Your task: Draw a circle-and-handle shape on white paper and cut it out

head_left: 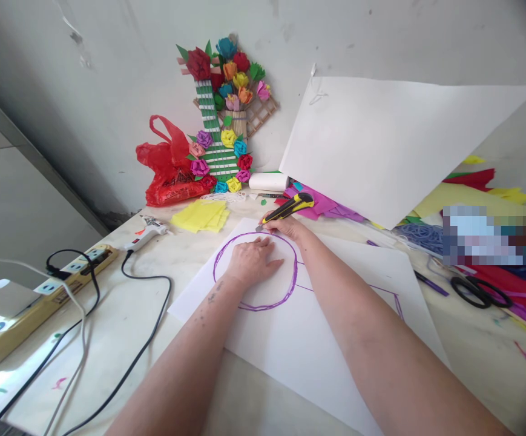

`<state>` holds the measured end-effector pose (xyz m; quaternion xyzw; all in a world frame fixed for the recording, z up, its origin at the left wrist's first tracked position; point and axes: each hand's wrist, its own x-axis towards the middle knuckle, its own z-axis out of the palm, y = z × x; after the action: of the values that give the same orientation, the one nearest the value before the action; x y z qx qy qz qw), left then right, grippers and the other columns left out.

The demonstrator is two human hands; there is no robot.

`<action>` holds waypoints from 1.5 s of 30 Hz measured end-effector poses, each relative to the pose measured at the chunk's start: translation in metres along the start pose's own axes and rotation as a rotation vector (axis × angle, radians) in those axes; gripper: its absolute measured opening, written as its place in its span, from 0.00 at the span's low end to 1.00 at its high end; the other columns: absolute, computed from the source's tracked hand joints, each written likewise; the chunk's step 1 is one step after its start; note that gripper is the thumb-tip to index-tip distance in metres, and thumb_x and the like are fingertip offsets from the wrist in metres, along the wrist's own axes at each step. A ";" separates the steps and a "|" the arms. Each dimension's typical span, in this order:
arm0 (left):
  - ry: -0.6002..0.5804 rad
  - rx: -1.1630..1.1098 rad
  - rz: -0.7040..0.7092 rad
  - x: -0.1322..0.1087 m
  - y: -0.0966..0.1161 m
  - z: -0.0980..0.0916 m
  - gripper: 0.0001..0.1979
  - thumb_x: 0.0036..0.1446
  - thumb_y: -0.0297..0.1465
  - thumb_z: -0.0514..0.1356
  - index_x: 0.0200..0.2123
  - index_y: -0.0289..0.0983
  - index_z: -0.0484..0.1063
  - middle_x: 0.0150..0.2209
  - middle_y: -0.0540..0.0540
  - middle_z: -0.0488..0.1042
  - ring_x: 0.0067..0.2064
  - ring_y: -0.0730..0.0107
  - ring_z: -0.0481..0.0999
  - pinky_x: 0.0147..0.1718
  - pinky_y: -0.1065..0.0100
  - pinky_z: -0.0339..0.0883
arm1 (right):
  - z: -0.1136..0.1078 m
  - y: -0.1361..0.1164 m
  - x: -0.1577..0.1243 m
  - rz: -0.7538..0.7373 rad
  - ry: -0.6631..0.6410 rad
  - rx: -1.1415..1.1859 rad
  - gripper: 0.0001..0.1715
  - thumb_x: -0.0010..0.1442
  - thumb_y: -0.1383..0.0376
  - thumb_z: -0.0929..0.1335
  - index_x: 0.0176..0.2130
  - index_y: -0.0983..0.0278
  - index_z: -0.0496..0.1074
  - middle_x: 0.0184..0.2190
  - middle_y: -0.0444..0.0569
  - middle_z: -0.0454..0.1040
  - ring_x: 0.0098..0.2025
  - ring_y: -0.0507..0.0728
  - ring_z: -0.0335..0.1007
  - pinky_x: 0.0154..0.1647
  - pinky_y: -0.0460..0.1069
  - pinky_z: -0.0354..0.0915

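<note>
A large white sheet (pixel 317 339) lies on the table with a purple circle (pixel 290 290) drawn on it. My left hand (pixel 251 261) rests flat inside the circle, fingers spread, pressing the sheet down. My right hand (pixel 285 227) grips a yellow and black utility knife (pixel 290 208), its blade tip touching the circle's far edge. More purple lines run to the right of the circle.
A paper-flower guitar decoration (pixel 221 115) leans on the wall beside a red plastic bag (pixel 169 163). Yellow paper squares (pixel 201 216), a glue gun (pixel 149 233), a power strip (pixel 49 284) with cables lie left. Black scissors (pixel 476 292), a purple marker (pixel 430 283), coloured papers and a raised white sheet (pixel 390 145) are right.
</note>
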<state>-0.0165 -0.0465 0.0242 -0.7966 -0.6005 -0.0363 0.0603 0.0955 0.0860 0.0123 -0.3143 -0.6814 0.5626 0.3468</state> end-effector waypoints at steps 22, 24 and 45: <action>-0.013 -0.002 -0.011 0.000 0.001 -0.001 0.24 0.59 0.48 0.47 0.52 0.45 0.67 0.53 0.46 0.70 0.49 0.60 0.72 0.44 0.61 0.64 | 0.002 0.003 -0.002 -0.002 0.033 0.019 0.07 0.36 0.70 0.66 0.24 0.65 0.71 0.13 0.39 0.60 0.18 0.48 0.55 0.21 0.45 0.51; -0.013 0.000 -0.014 0.000 0.000 -0.001 0.24 0.59 0.48 0.47 0.52 0.45 0.67 0.53 0.46 0.70 0.49 0.60 0.72 0.44 0.61 0.64 | 0.002 0.001 -0.004 -0.001 0.037 0.018 0.07 0.36 0.70 0.66 0.24 0.65 0.71 0.13 0.39 0.61 0.18 0.48 0.55 0.21 0.45 0.51; 0.016 -0.014 -0.002 0.000 -0.001 0.001 0.24 0.58 0.48 0.47 0.51 0.44 0.68 0.54 0.47 0.70 0.49 0.61 0.72 0.44 0.62 0.65 | -0.003 0.008 -0.003 -0.022 0.048 0.006 0.07 0.37 0.69 0.65 0.24 0.65 0.70 0.13 0.40 0.60 0.18 0.48 0.54 0.21 0.45 0.50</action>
<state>-0.0173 -0.0461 0.0235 -0.7962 -0.6003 -0.0468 0.0597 0.1001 0.0868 0.0047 -0.3194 -0.6746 0.5531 0.3701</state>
